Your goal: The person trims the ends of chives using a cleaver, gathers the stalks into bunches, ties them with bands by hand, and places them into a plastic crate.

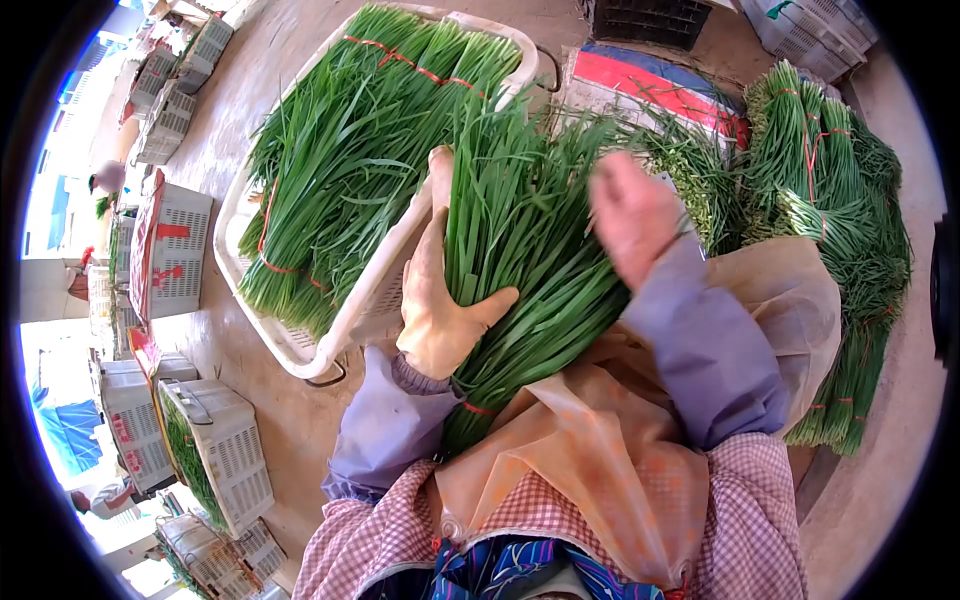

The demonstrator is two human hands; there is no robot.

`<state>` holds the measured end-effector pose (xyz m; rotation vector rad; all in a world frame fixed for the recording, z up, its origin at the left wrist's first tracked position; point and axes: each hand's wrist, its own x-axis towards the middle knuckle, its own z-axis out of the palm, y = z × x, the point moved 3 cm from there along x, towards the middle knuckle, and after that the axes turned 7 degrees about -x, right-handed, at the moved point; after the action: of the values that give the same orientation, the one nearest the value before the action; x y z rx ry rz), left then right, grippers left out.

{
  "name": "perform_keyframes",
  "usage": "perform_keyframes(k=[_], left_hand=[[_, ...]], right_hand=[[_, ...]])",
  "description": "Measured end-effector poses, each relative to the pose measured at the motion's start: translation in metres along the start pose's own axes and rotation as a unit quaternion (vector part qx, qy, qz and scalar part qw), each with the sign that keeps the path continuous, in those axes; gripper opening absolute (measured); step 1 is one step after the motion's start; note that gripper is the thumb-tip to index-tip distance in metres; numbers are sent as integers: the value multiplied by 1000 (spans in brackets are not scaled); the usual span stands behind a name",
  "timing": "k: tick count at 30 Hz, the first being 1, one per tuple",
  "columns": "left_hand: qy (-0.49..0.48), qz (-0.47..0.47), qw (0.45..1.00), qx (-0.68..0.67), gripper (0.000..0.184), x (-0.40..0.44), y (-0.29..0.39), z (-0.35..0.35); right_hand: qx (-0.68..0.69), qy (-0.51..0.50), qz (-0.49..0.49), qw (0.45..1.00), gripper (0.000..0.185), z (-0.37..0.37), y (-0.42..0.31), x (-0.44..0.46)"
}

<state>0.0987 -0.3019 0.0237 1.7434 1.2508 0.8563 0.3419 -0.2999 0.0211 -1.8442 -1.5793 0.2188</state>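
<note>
A large bunch of garlic chives (530,250) lies across my lap, its tips pointing away from me and a red tie near its lower end. My left hand (440,310), in a cream glove, grips the bunch's left side. Its thumb crosses over the leaves, and its fingers stretch up along the bunch beside the crate rim. My right hand (637,218) is at the right edge of the bunch, above loose leaves. Motion smears its fingers, which look bent; whether they hold anything is unclear.
A white plastic crate (340,345) of tied chive bunches (350,180) stands close on my left. More tied bunches (830,200) are piled at the right, beside loose chives (690,170). Several crates (225,450) line the far left; a dark crate (645,22) is ahead.
</note>
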Motion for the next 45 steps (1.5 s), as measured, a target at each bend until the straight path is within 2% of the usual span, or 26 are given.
perform_keyframes(k=[1, 2, 3, 5, 7, 8, 9, 11, 12, 14, 16, 19, 24, 28, 31, 35, 39, 45], left_hand=[[2, 4, 1000, -6, 104, 0, -1, -1], [-4, -4, 1000, 5, 103, 0, 2, -3], [-3, 1, 1000, 11, 103, 1, 2, -3], [-4, 11, 1000, 23, 103, 3, 1, -1], [10, 4, 999, 42, 98, 4, 4, 0], [16, 0, 999, 52, 96, 3, 6, 0], [17, -19, 1000, 4, 92, 3, 6, 0], [21, -58, 994, -90, 85, 2, 7, -2], [20, -63, 994, -86, 76, 2, 8, -8], [31, -103, 985, -137, 72, -1, -1, -13], [37, -135, 980, -141, 64, -4, -3, -16], [28, -139, 969, -204, 58, -1, -6, -13], [34, -144, 964, -220, 51, -2, -2, -15], [37, -153, 970, -186, 48, -4, 3, -20], [44, -193, 957, -212, 47, -7, -1, -22], [48, -183, 935, -300, 42, -9, -6, -20], [31, -179, 931, -316, 40, -9, -9, -23], [40, -217, 911, -348, 40, -15, -9, -24]], right_hand=[[-18, 26, 40, 999, 8, -9, 26, 7], [-17, 97, 6, 995, 16, -19, 44, 11], [-50, 125, 7, 991, 21, -34, 54, 12], [-29, 207, -58, 976, 22, -62, 21, 5], [31, 104, -120, 987, 23, -68, -27, -12], [36, 57, -230, 971, 27, -58, -47, -18], [40, 10, -337, 941, 32, -46, -63, -26], [-60, -57, -339, 937, 43, -9, -69, -56], [-58, -92, -310, 944, 43, -4, -64, -71], [-53, -167, -256, 951, 44, -1, -49, -97], [-50, -170, -240, 954, 44, -7, -46, -112], [-34, -180, -218, 959, 46, -11, -43, -114], [-6, -164, -210, 964, 50, -10, -43, -110], [20, -103, -231, 967, 57, -24, -48, -98], [25, -137, -230, 963, 58, -18, -45, -95], [25, -272, -159, 949, 69, -13, -38, -84], [23, -313, -170, 934, 74, -7, -27, -79], [10, -298, -205, 932, 76, -9, -30, -81]])
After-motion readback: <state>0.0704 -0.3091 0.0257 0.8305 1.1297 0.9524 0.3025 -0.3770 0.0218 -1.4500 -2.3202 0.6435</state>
